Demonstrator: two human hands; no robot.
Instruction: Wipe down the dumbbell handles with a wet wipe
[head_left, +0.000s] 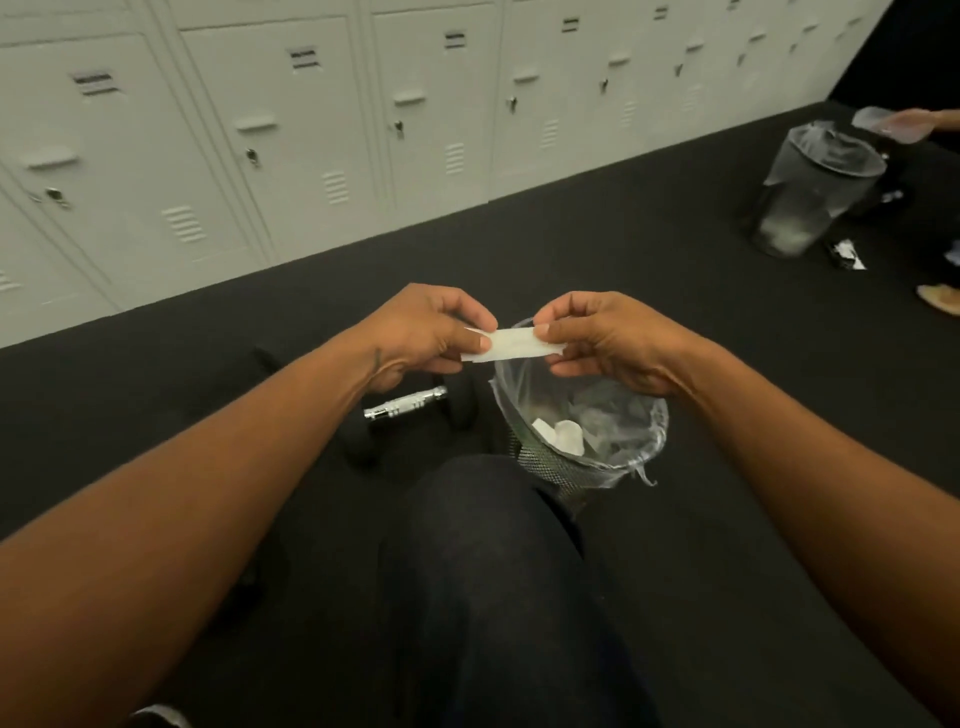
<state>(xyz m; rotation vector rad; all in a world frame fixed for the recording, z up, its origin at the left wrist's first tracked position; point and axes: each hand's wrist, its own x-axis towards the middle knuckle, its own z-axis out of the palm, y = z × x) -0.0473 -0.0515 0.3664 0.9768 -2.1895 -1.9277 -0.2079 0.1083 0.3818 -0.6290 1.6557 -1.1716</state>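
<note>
1. Both thumbs and forefingers pinch the ends of a small white wet wipe (511, 344), stretched flat between the left hand (426, 332) and right hand (605, 340), directly above the lined mesh bin (582, 431).
2. The dumbbell (405, 408), chrome handle showing, lies on the dark floor (675, 260) just left of the bin.
3. Judged step: unfolding the wipe; next it must be carried left of the bin and wrapped around the handle.
4. No readable writing; the lockers (291, 130) beyond the bin bear none.
</note>
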